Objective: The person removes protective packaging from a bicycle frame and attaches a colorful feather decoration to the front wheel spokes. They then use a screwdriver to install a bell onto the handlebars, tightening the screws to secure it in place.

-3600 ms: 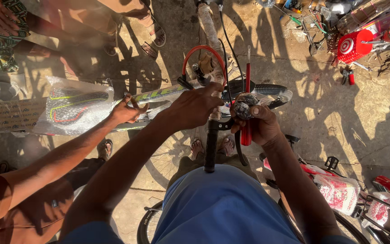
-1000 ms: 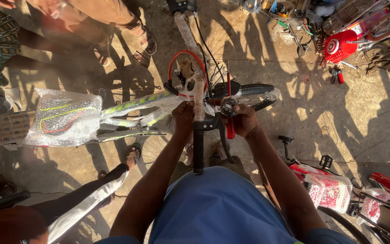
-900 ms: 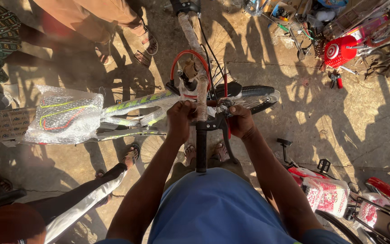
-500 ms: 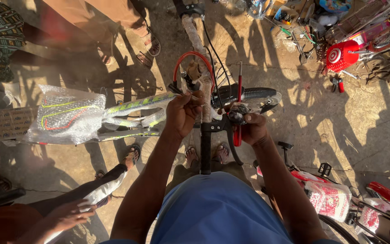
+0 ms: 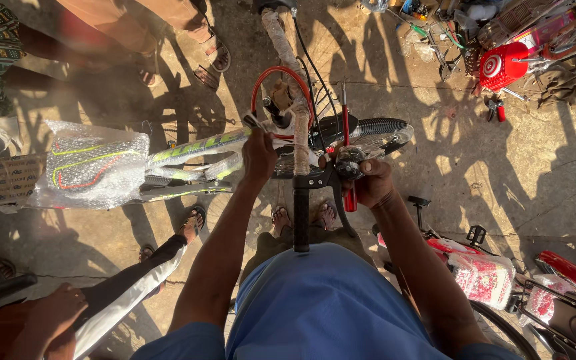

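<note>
The handlebar [image 5: 300, 153] runs straight away from the person, its long axis up the view, black grip [image 5: 301, 220] nearest the body. The left hand [image 5: 259, 155] lies just left of the bar, curled on the green frame tube [image 5: 195, 148]. The right hand [image 5: 368, 181], just right of the bar, clasps a red-handled screwdriver [image 5: 347, 143] against a metal shifter [image 5: 348, 159]. The bar is paper-wrapped; farther left, bubble wrap [image 5: 91, 170] covers the frame.
</note>
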